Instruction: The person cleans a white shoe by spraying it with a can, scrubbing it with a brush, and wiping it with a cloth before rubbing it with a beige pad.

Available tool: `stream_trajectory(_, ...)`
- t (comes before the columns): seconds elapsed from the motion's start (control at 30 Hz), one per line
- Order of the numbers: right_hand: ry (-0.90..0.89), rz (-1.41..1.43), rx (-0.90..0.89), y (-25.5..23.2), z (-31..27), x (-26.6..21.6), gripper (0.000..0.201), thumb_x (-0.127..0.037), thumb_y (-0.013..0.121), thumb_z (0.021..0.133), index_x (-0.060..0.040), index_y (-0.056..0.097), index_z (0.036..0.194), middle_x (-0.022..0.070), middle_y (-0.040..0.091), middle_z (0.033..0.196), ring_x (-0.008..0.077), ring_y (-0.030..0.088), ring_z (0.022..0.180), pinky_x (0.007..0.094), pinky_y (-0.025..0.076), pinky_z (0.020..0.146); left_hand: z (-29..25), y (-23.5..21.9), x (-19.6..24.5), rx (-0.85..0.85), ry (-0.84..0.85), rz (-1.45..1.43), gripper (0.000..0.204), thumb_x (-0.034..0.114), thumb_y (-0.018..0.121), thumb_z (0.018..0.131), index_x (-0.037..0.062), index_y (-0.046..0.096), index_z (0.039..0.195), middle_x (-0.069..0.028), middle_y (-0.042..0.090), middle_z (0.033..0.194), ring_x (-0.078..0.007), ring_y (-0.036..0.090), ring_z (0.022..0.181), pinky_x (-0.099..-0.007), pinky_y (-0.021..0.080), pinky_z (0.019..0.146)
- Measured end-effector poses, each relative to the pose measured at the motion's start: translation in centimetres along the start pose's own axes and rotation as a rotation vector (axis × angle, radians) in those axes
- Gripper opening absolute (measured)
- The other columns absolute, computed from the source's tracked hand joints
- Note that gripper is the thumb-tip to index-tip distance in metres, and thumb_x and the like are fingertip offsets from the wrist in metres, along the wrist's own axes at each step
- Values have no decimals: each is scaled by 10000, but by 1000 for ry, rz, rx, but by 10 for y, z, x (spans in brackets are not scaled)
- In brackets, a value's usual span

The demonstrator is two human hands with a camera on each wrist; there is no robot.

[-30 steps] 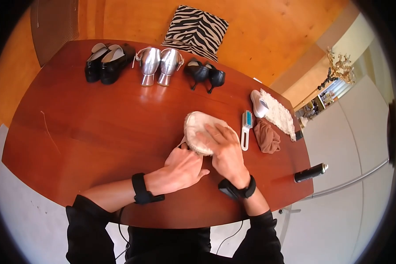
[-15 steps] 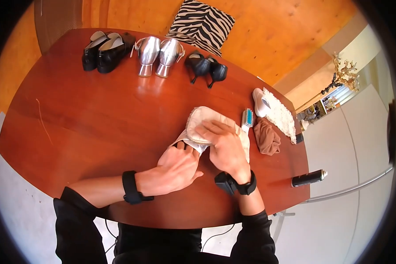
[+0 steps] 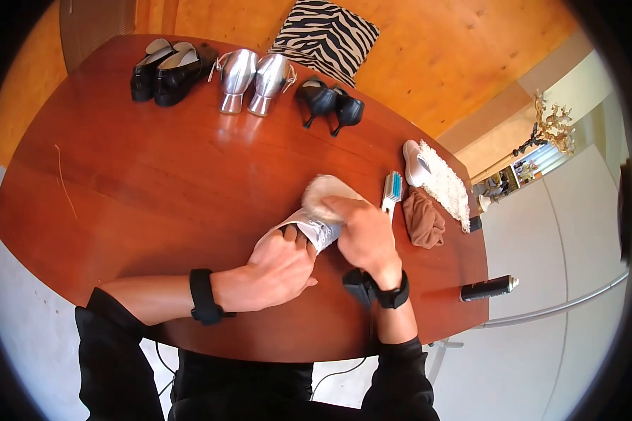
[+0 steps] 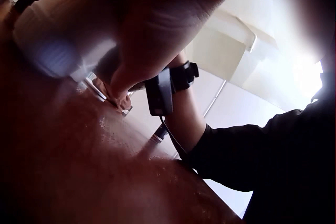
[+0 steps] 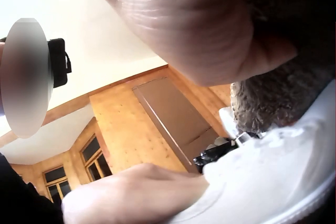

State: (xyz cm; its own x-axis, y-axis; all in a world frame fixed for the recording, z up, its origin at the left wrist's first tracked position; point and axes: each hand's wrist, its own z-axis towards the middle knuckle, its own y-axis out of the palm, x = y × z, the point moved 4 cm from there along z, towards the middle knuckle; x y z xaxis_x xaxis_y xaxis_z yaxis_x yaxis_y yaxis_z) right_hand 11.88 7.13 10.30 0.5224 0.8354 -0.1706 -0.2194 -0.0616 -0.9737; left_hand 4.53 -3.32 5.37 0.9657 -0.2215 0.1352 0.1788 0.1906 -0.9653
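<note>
My left hand (image 3: 277, 270) has its fingers inside the opening of a white lace-up sneaker (image 3: 321, 233) and holds it over the table. The sneaker's pale side also shows in the right wrist view, where the sneaker (image 5: 257, 182) lies below the other hand. My right hand (image 3: 369, 238) grips a cream, fluffy-edged cloth pad (image 3: 325, 189) over the front of the sneaker. In the right wrist view the pad's shaggy pile (image 5: 262, 103) is dark and close to the shoe, with the thumb against it. The sneaker's toe is mostly hidden beneath that hand.
A brush with blue-green bristles (image 3: 393, 187) lies right of the hands, beside a bunched brown cloth (image 3: 423, 221). Another white sneaker (image 3: 414, 163) touches a shaggy white cloth (image 3: 446, 193). A black spray can (image 3: 486, 288) lies near the right edge. Black loafers (image 3: 179, 74), silver shoes (image 3: 268, 77) and black heels (image 3: 321, 99) line the far side.
The right hand has gone from lying flat on the pad to curling around it. The pad has folded and shifted, and more of the sneaker's laces show. The left hand has moved slightly left.
</note>
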Motion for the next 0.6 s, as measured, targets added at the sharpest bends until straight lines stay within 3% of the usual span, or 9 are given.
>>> stream_trajectory(0.07, -256, 53, 27, -1, -7, -27, 479, 52, 484, 632, -93, 641, 1060, 114, 639, 1058, 280, 595, 1000, 359, 478, 849, 1, 0, -1, -54, -3, -57, 432, 380, 669, 747, -39, 632, 850, -163, 619, 788, -273, 600, 789, -356, 483, 708)
stream_trajectory(0.13, -337, 58, 85, 0, -12, -45, 491, 52, 499, 630, -87, 634, 1081, 106, 636, 1072, 272, 589, 1025, 349, 473, 870, 1, 7, -2, -108, -5, -112, 407, 375, 670, 746, -22, 642, 835, -154, 622, 753, -270, 603, 762, -356, 481, 692)
stream_trajectory(0.2, -380, 65, 105, 3, -13, -46, 489, 50, 506, 633, -65, 624, 1093, 115, 633, 1071, 295, 586, 1021, 353, 479, 859, 1, 8, -2, 135, 89, -181, 365, 363, 676, 740, 6, 654, 814, -137, 620, 699, -266, 605, 716, -360, 474, 668)
stream_trajectory(0.23, -376, 91, 95, 3, -13, -44, 487, 52, 505, 634, -68, 624, 1090, 115, 632, 1074, 287, 586, 1021, 357, 482, 850, 0, 8, -1, 136, 88, -181, 365, 363, 676, 740, 6, 654, 814, -137, 620, 699, -266, 605, 716, -360, 474, 668)
stream_trajectory(0.3, -372, 116, 85, 1, -11, -41, 486, 55, 503, 635, -70, 624, 1088, 115, 630, 1077, 280, 586, 1021, 361, 486, 841, 0, 12, -2, -31, 35, -133, 391, 357, 682, 739, -20, 644, 835, -154, 622, 762, -272, 603, 780, -358, 480, 685)
stream_trajectory(0.4, -344, 190, 67, -1, -6, -34, 477, 59, 493, 636, -74, 624, 1074, 132, 630, 1064, 306, 599, 973, 382, 495, 811, 0, 3, -2, 95, 35, -35, 447, 368, 683, 739, -56, 627, 870, -171, 615, 840, -289, 590, 857, -361, 489, 711)
stream_trajectory(0.5, -169, 127, 76, 2, 1, -10, 456, 48, 481, 641, -76, 622, 1057, 170, 636, 977, 371, 601, 861, 411, 500, 755, 1, 3, -3, 19, 33, -43, 508, 394, 674, 747, -85, 608, 905, -185, 600, 902, -309, 572, 917, -364, 491, 759)
stream_trajectory(0.53, -170, 126, 75, 1, 2, -3, 456, 48, 481, 641, -76, 622, 1057, 170, 636, 977, 371, 601, 861, 411, 500, 755, 2, 1, -3, 20, 32, -44, 508, 394, 674, 747, -85, 608, 905, -185, 600, 902, -309, 572, 917, -364, 491, 759)
stream_trajectory(0.6, 4, -41, -1, 0, 3, 12, 448, 40, 479, 650, -74, 623, 1059, 183, 635, 946, 374, 599, 847, 426, 492, 740, 3, 1, -3, -96, 19, -61, 519, 407, 673, 745, -82, 611, 907, -187, 599, 924, -315, 575, 916, -366, 486, 792)
